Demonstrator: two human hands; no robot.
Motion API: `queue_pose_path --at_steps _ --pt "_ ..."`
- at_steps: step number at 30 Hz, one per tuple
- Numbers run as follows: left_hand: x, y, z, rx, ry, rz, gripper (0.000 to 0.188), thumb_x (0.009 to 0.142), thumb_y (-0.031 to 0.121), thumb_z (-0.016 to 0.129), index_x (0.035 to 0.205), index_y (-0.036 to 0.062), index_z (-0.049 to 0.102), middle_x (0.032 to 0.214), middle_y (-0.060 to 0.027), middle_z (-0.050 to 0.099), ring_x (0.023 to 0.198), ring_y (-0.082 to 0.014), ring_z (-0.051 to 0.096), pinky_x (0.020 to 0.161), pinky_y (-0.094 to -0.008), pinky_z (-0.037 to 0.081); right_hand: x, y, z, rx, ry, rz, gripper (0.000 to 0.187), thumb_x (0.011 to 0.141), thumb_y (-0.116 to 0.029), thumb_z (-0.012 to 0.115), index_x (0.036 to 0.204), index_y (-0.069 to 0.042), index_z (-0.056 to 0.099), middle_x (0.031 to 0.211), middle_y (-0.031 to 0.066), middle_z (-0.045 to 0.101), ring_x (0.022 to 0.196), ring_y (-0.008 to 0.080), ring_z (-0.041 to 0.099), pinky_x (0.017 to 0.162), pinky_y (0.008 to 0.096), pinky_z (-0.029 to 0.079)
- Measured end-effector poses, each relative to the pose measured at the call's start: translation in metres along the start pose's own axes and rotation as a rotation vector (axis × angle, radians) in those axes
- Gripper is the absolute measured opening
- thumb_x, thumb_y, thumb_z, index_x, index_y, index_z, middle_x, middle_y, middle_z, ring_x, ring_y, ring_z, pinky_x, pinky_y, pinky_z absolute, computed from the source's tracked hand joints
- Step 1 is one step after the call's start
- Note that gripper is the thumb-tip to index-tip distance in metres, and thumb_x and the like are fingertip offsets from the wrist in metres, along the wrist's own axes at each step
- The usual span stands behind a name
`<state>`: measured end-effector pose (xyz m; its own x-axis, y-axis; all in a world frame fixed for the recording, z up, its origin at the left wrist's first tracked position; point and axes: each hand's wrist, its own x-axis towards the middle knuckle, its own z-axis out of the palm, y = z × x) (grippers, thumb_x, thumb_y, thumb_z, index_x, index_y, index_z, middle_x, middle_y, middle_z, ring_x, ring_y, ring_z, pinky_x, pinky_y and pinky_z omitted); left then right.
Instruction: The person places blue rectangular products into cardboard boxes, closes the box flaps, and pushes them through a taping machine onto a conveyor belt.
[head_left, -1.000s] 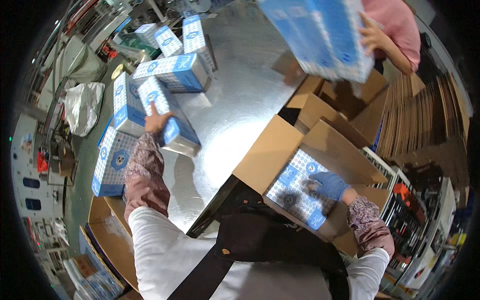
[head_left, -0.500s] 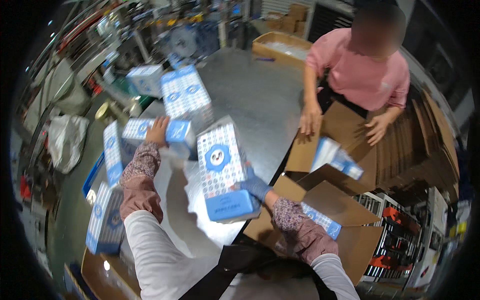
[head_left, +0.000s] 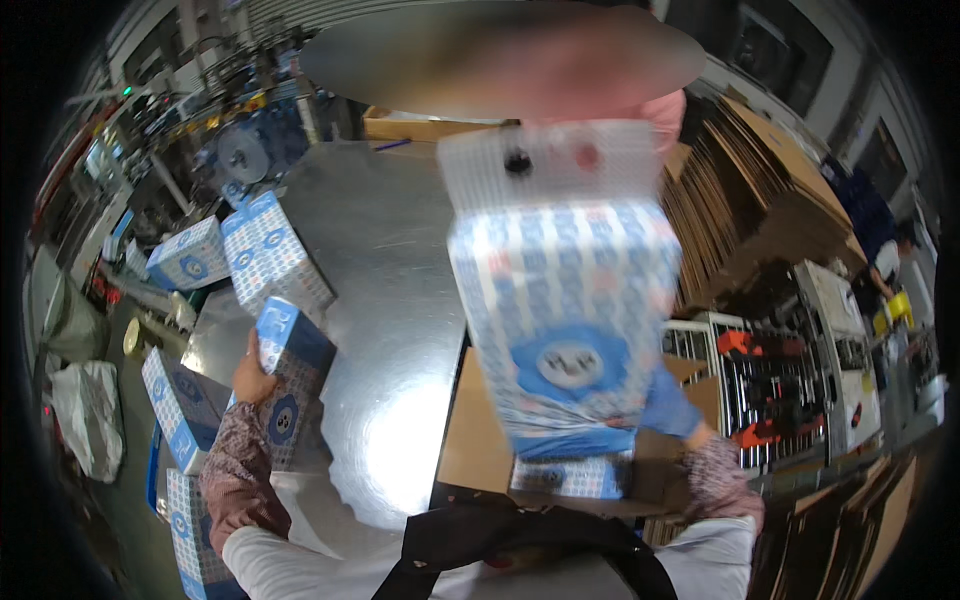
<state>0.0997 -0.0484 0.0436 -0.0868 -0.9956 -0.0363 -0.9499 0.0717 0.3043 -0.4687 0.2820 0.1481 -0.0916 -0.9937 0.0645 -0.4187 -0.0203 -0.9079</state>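
My right hand [head_left: 672, 408], in a blue glove, grips the lower right side of a plastic-wrapped blue-and-white package [head_left: 570, 290]. This package is raised close in front of me and blurred; the glove's fingers are partly hidden behind it. Clear wrap with a punched hole stands up from its top. Below it is an open cardboard box [head_left: 460, 435] with another patterned package [head_left: 570, 480] inside. On the left, my bare left hand [head_left: 256, 376] is closed around the side of an upright package [head_left: 297, 355] on the metal table [head_left: 385, 260].
Several similar packages [head_left: 270, 250] stand along the table's left side. At the far end is a shallow carton [head_left: 420, 125] near a purple pen [head_left: 393, 145]. Flattened cardboard [head_left: 740, 200] is stacked at right, behind a tool rack [head_left: 765, 390]. A co-worker's pink sleeve [head_left: 665, 112] shows beyond the raised package.
The right hand has lifted its package off the table and moved it right, over the box. The left hand's package now stands upright instead of lying. My view has turned right.
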Motion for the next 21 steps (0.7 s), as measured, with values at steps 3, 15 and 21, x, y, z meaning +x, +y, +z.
queue_pose_path --at_steps 3,15,21 --pt "-0.032 0.069 -0.029 -0.544 0.098 0.058 0.101 0.064 0.013 0.074 0.149 0.0172 0.02 0.127 -0.0227 0.054 0.098 -0.0357 0.062 0.084 -0.0402 0.05 -0.081 0.013 -0.053 -0.406 -0.017 -0.11 0.106 0.066 -0.029 0.085 0.148 -0.008 0.021 0.138 0.0199 0.043 0.123 0.034 0.047 0.103 0.0405 0.039" --pt "-0.219 0.493 0.106 -0.341 -0.452 1.351 0.112 0.058 0.04 0.082 0.146 0.0064 0.021 0.12 -0.0258 0.055 0.106 -0.0401 0.057 0.091 -0.0434 0.046 -0.129 0.14 0.036 -0.721 -0.659 0.035 0.044 0.083 -0.025 0.058 0.125 -0.013 0.053 0.115 0.0233 0.059 0.102 0.0398 0.058 0.086 0.0496 0.045" --pt "-0.223 0.46 0.23 -0.082 -0.85 1.209 0.07 0.077 0.056 0.064 0.126 0.0063 0.055 0.109 -0.021 0.064 0.101 -0.0365 0.06 0.089 -0.0429 0.047 -0.092 0.109 -0.012 -0.684 0.039 0.009 0.042 0.084 -0.035 0.058 0.109 -0.001 0.06 0.097 0.0224 0.064 0.089 0.037 0.062 0.079 0.0459 0.048"
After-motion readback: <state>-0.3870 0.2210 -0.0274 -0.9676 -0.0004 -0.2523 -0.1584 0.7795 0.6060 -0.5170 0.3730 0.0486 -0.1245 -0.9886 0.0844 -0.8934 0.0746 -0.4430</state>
